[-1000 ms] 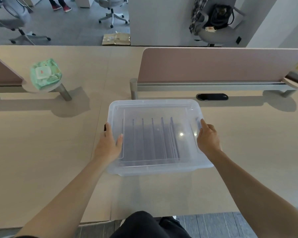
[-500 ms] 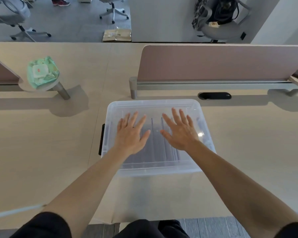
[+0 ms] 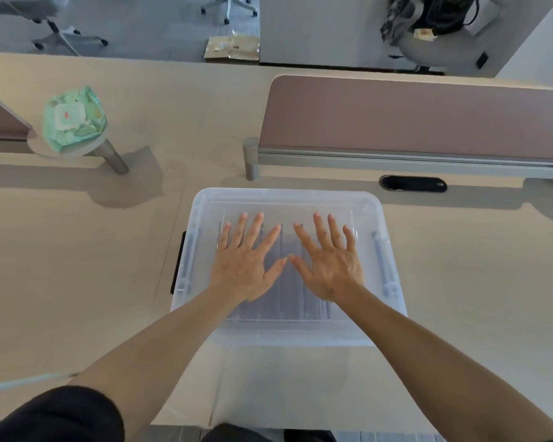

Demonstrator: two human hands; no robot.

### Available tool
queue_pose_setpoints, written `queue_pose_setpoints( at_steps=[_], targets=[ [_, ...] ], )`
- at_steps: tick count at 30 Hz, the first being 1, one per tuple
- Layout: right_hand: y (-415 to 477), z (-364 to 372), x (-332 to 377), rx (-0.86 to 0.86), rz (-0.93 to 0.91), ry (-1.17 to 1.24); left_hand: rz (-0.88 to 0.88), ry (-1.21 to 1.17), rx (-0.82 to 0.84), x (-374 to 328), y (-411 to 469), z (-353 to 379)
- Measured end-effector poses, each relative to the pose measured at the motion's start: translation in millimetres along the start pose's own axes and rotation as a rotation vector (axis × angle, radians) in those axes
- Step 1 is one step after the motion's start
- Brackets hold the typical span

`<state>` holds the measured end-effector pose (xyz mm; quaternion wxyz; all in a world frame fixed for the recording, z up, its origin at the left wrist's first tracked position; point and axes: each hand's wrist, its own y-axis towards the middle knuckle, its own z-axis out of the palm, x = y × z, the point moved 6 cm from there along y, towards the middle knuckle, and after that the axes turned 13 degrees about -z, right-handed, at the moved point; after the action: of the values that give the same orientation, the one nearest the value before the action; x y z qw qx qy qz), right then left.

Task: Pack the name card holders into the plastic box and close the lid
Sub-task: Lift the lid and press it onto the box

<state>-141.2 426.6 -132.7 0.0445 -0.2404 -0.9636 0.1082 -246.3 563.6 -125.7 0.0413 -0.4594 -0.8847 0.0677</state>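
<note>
A light wood desk (image 3: 77, 282) has a pink screen (image 3: 412, 116) at the back and a green pack (image 3: 72, 119) off to the left. The clear box (image 3: 284, 333) sits in the middle with its lid (image 3: 288, 202) on. The card holders (image 3: 281, 301) stand inside. The left hand (image 3: 243, 266) and right hand (image 3: 329, 266) lie flat on the lid, each grip apart with fingers spread.

The pale wooden desk (image 3: 77, 282) carries a clear plastic box (image 3: 284, 196) near its front edge. Behind it stands a pinkish divider screen (image 3: 412, 116), with a black cable slot (image 3: 412, 183) just before it. Far left, a small round stand (image 3: 110, 156) bears a green pack of wipes (image 3: 74, 118).
</note>
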Motion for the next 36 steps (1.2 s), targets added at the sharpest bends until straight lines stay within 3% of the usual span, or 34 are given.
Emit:
queue_pose_setpoints(
  at_steps=[3, 5, 9, 13, 15, 17, 21, 25, 31, 36],
  targets=[
    [-1.2, -13.7, 1.2, 0.006, -0.013, 0.05, -0.012, -0.035, 0.055, 3.3, -1.1, -12.3],
    [-3.3, -32.2, -12.5, -0.111, 0.073, 0.207, -0.093, -0.111, 0.028, 15.7, 2.4, -25.3],
    [-17.0, -56.3, -74.3, -0.325, 0.437, 0.395, -0.463, -0.259, -0.099, 81.5, 1.4, -43.4],
    [-47.3, -31.7, -114.0, -0.333, 0.699, 0.643, -0.866, -0.636, 0.179, 142.3, -17.1, -1.2],
    [-56.8, -18.1, -116.1, -0.393, 0.7, 0.79, -0.867, -0.824, 0.253, 144.1, -21.4, 12.5],
    [-62.1, -11.4, -117.1, -0.422, 0.751, 0.872, -0.779, -0.868, 0.209, 139.1, -16.4, 10.0],
    [-58.9, -0.6, -122.2, -0.271, 0.833, 0.964, -0.768, -0.848, 0.176, 138.8, -15.5, 6.0],
    [-58.3, -7.9, -125.2, -0.181, 0.769, 0.874, -0.752, -0.68, 0.124, 141.7, -14.6, -9.5],
    [-58.9, -24.8, -122.8, -0.234, 0.761, 0.967, -0.763, -0.768, 0.304, 123.4, -6.2, -15.0],
    [-51.7, -36.7, -101.3, -0.069, 0.725, 1.053, -0.822, -0.875, 0.383, 115.9, -6.6, -18.4]
  ],
)
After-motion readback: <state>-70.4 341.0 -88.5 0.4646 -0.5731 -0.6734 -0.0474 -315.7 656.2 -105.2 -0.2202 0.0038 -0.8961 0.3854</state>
